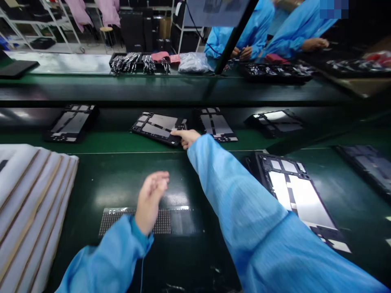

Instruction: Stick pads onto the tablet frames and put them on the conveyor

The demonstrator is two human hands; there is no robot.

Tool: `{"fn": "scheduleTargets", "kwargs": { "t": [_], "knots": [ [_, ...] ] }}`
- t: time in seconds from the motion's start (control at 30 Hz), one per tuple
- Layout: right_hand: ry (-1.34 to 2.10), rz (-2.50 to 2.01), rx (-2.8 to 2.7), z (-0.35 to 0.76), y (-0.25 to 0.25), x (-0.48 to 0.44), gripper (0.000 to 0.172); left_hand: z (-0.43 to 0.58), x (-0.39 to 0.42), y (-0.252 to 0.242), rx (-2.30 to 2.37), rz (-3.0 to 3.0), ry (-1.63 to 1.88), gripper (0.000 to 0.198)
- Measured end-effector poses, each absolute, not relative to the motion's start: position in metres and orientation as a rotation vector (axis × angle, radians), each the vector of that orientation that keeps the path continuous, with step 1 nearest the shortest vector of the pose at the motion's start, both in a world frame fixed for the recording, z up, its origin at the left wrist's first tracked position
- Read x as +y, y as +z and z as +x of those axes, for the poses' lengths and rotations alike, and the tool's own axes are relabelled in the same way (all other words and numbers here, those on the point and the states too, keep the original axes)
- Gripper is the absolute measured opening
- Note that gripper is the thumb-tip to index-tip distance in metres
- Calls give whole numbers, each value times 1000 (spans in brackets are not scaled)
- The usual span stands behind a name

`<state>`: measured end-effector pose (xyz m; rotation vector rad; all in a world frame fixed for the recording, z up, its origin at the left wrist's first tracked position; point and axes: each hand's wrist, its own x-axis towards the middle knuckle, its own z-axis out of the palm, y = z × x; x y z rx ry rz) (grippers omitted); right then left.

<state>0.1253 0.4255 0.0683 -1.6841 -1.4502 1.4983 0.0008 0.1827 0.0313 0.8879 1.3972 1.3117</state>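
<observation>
My right hand (190, 138) reaches forward to the right end of a flat black tablet frame (159, 126) with silvery panels, which lies askew on the green line. One digit presses on its top face while the other fingers curl at its near edge, so the hand is closed on that end. My left hand (151, 199) hovers over the bench, fingers loosely bent and nothing in it. Below it lies a strip sheet of small dark squares (110, 219), partly covered by the hand and sleeve.
Similar frames rest at left (71, 124), beyond my right hand (215, 124) and farther right (276, 122). A thicker stack of frames (297, 191) stands beside my right sleeve. White padded dividers (36, 203) fill the left side. Across the line, co-workers in blue sleeves (256, 24) handle small parts.
</observation>
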Motion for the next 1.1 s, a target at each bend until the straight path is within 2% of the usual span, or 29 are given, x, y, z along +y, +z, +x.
{"fn": "scheduleTargets", "kwargs": {
  "t": [0.1, 0.23, 0.4, 0.5, 0.57, 0.67, 0.77, 0.87, 1.1],
  "knots": [
    [1758, -1536, -1371, 141, 78, 322, 54, -3, 233, 23, 1386, 691, 1341, 70],
    [1990, -1314, -1327, 224, 89, 177, 68, -7, 219, 22, 1354, 686, 1249, 66],
    [1525, -1336, -1059, 337, 97, 87, 53, -7, 131, 41, 1126, 930, 797, 52],
    [1315, -1409, -987, 350, 93, 76, 40, -1, 95, 45, 991, 1101, 491, 31],
    [1237, -1460, -1080, 335, 86, 83, 35, 3, 83, 44, 991, 1228, 388, 25],
    [1248, -1398, -1373, 293, 71, 113, 34, -3, 83, 45, 1132, 1444, 389, 32],
    [1276, -1219, -1690, 251, 50, 158, 31, -22, 101, 44, 1400, 1959, 420, 41],
    [1348, -1126, -1885, 225, 30, 194, 34, -43, 126, 33, 1442, 2387, 308, 42],
    [1496, -1074, -1945, 219, 24, 204, 37, -52, 140, 17, 1354, 2429, 180, 44]
  ]
}}
